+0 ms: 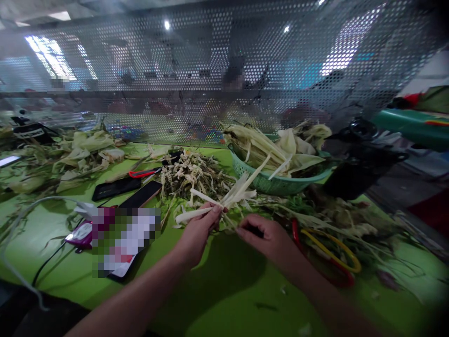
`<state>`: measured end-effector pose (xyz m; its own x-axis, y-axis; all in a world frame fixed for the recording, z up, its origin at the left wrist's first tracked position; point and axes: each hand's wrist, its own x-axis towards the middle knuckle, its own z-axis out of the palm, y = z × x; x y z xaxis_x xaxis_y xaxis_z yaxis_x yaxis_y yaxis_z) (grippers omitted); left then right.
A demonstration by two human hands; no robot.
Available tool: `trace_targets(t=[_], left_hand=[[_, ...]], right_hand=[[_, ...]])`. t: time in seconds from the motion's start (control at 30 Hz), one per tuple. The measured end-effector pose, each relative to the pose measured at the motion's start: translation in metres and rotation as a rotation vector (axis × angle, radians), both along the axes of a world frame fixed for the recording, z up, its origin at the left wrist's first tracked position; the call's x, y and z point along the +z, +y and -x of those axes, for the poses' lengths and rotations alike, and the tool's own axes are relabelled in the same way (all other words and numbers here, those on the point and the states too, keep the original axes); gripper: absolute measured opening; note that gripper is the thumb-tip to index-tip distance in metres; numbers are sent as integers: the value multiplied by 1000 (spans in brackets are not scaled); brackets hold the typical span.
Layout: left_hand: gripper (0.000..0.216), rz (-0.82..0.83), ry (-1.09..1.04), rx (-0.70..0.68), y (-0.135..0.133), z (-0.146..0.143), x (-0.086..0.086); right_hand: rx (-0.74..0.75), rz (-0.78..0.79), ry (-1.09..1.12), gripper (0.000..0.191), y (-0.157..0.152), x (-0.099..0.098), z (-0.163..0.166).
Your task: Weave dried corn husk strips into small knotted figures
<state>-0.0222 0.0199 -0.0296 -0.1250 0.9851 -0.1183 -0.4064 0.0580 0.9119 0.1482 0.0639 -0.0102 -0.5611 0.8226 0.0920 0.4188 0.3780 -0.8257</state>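
Observation:
My left hand (203,227) is closed around a small bundle of pale corn husk strips (238,192). Their ends fan out to the upper right, and rolled pieces stick out to the left. Just right of it, my right hand (261,231) has thumb and fingers pinched together. Thin strands hang between the two hands; what the right fingertips hold is too small to make out. Beyond the hands stands a green plastic basket (266,183) heaped with corn husks (256,142). A pile of dried, shredded plant bits (196,173) lies behind my left hand.
On the green table (217,299) lie scissors with red and yellow handles (329,248) to the right. Phones (142,194), a red cutter (142,173), a purple device (82,234) and a white cable (10,229) lie left. More husks (87,150) are far left. A perforated metal screen (196,61) stands behind.

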Motion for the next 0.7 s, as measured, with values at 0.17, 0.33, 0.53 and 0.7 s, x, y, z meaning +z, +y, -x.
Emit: trace_targets(t=[0.17, 0.33, 0.53, 0.7], left_hand=[[28, -46, 135, -171, -5, -5, 1], [28, -67, 137, -220, -9, -7, 4], [27, -83, 178, -219, -9, -7, 2], [26, -176, 188, -292, -8, -5, 6]], right_hand=[[-113, 270, 326, 31, -1, -1, 3], [-189, 276, 365, 32, -1, -5, 4], [-187, 290, 387, 26, -1, -7, 5], [-196, 286, 363, 31, 1, -7, 2]])
